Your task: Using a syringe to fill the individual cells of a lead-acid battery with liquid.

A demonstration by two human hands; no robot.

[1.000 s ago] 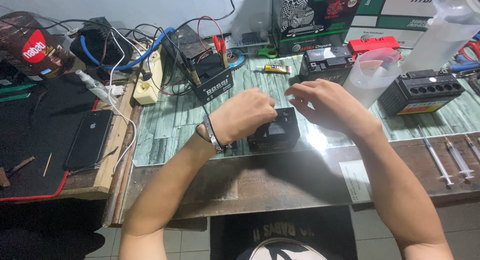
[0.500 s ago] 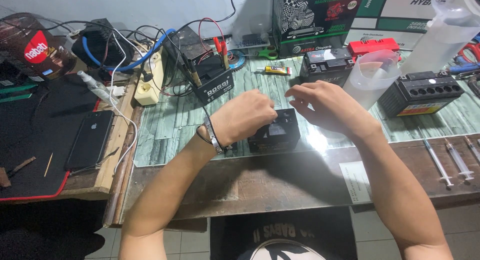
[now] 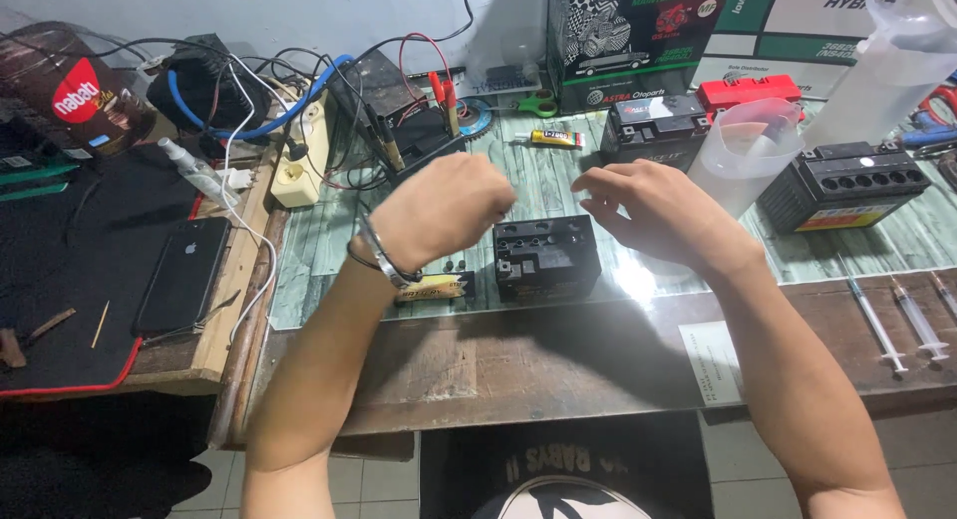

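Note:
A small black battery [image 3: 546,258] with a row of filler holes on top sits on the green-patterned mat, directly in front of me. My left hand [image 3: 444,215], with a bracelet on the wrist, hovers just left of the battery; its fingers are curled into a fist and I see nothing in it. My right hand [image 3: 653,215] floats just right of and above the battery, fingers loosely bent and apart, holding nothing. A yellow strip [image 3: 434,288] and a few small black caps [image 3: 454,267] lie below my left wrist.
Two more black batteries [image 3: 653,130] [image 3: 842,185] and a clear plastic jug [image 3: 743,150] stand behind my right hand. Syringes [image 3: 877,325] lie at the right edge. A phone [image 3: 184,275], a power strip [image 3: 299,165] and tangled cables fill the left.
Both hands have come up off the small battery and moved slightly apart; before, they rested on it. The battery stays in place.

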